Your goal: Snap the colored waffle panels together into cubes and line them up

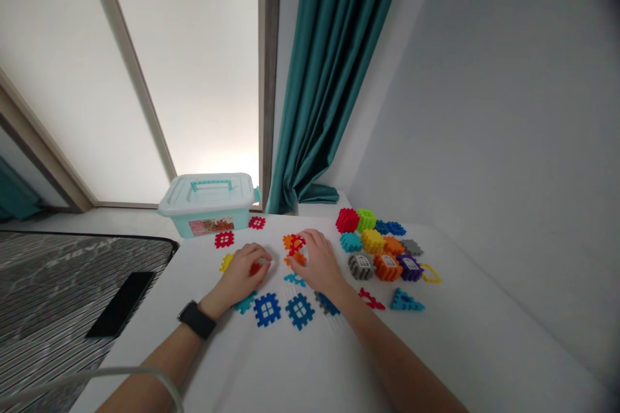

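Note:
My left hand (pixel 246 271) rests low over the table with curled fingers. An orange interlocking tile (pixel 255 268) shows between its thumb and fingers, mostly covered. A yellow tile (pixel 226 262) and a teal tile (pixel 246 302) stick out beside that hand. My right hand (pixel 320 263) has thumb and fingers around a red interlocking tile (pixel 297 244). Orange tiles (pixel 289 242) lie against the red one, partly hidden by the fingers. Nearer to me are a light-blue piece (pixel 294 279), a dark-blue window tile (pixel 267 310), a blue window tile (pixel 299 311) and a partly covered blue tile (pixel 328 303).
A mint lidded box (pixel 213 206) stands at the back left, near two red tiles (pixel 224 239). Stacked tiles in several colours, including a purple stack (pixel 409 267), fill the right side. A blue triangle (pixel 407 300) lies in front. A black slab (pixel 121 304) is beyond the left edge.

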Demonstrator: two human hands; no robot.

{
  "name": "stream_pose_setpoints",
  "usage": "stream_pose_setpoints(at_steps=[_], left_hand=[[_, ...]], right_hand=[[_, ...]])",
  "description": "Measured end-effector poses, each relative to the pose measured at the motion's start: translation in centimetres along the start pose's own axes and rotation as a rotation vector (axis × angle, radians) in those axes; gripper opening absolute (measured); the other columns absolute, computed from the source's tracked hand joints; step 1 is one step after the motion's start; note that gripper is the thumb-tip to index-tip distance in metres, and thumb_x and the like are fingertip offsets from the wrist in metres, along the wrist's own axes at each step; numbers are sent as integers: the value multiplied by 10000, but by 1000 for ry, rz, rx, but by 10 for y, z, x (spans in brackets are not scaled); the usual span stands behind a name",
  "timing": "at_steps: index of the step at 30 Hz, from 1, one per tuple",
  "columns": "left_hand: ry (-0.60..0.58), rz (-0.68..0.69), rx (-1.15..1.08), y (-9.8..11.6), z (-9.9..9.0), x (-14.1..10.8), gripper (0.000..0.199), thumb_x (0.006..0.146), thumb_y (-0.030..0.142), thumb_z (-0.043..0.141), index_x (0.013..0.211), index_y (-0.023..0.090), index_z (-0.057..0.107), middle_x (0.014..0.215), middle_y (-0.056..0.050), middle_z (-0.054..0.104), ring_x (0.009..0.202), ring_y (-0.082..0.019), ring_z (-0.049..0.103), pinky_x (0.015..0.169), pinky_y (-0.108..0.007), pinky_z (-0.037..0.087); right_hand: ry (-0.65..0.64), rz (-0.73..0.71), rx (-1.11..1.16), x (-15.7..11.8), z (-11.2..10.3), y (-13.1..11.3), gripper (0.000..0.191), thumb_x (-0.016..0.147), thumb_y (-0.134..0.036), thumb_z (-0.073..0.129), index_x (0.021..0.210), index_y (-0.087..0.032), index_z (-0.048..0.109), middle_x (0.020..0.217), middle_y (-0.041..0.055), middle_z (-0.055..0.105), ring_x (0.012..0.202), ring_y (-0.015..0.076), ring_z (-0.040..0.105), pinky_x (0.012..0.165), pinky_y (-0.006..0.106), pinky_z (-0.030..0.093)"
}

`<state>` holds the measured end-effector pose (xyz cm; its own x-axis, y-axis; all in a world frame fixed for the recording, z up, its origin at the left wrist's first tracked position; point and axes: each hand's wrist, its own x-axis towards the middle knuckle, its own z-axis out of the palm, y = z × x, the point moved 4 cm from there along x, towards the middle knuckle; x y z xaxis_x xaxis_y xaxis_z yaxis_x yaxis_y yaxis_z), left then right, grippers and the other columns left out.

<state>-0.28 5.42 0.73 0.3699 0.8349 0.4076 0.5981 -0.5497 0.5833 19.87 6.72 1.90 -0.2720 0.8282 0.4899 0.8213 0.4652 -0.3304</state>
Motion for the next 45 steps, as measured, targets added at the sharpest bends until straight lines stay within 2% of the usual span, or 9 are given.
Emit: stream_pose_setpoints(at_steps=[5,9,13,19,25,31,38,41,45], left_hand=[[-21,-31,-301,22,3,-2,157,928,290,531,881,195,648,961,-63,656,945,-207,619,901,-349,481],[-109,-15,-396,34,11,-6,143,923,292,558,861,189,637,970,-63,655,936,-198,615,895,-335,484],[-125,4,-433,37,15,-8,154,927,255,535,804,192,604,947,-52,637,915,-186,611,873,-327,491],[-88,11,-330,31,13,-6,148,908,196,514,770,196,568,999,-63,606,935,-186,596,887,-339,497],[-46,32,-224,20,10,-5,162,912,158,451,791,194,554,1004,-66,563,934,-183,583,877,-333,487],[14,11,-113,16,15,-5,138,862,108,460,769,195,513,985,-66,547,899,-188,564,828,-333,491],[83,-16,-59,15,11,-4,126,877,134,469,777,201,508,999,-76,537,932,-209,554,837,-360,489],[86,-4,-86,17,14,-5,125,875,130,467,781,203,503,989,-69,528,925,-207,549,842,-360,486],[75,-4,-132,23,20,-7,115,870,126,477,795,206,510,990,-64,526,934,-203,550,858,-352,491]], right_hand=[[104,-117,10,-35,-15,-29,523,784,-285,673,1273,-199,509,1292,141,570,1206,312,523,1012,496,442],[161,-150,-4,-49,-19,-39,512,797,-278,668,1276,-192,510,1290,149,565,1227,317,511,1030,508,422],[142,-141,9,-55,-16,-43,494,802,-268,662,1268,-203,513,1274,141,577,1203,310,523,1035,507,412],[93,-115,25,-54,-12,-40,469,809,-225,666,1259,-227,530,1273,127,574,1179,312,520,1021,521,422],[56,-144,45,-53,-13,-26,299,875,-152,583,1156,-251,611,1267,107,563,1181,286,522,995,487,456],[-10,-119,80,-54,-11,-25,383,844,-101,569,1207,-225,586,1220,109,594,1144,282,535,982,481,454],[17,-104,139,-54,-9,-24,357,844,-229,663,1191,-240,582,1234,107,591,1159,295,536,986,497,457],[36,-118,132,-54,-7,-21,286,883,-235,635,1166,-241,597,1226,108,595,1150,287,544,977,487,465],[43,-134,142,-54,-7,-20,301,868,-213,642,1164,-245,599,1181,104,604,1115,279,562,951,467,483]])
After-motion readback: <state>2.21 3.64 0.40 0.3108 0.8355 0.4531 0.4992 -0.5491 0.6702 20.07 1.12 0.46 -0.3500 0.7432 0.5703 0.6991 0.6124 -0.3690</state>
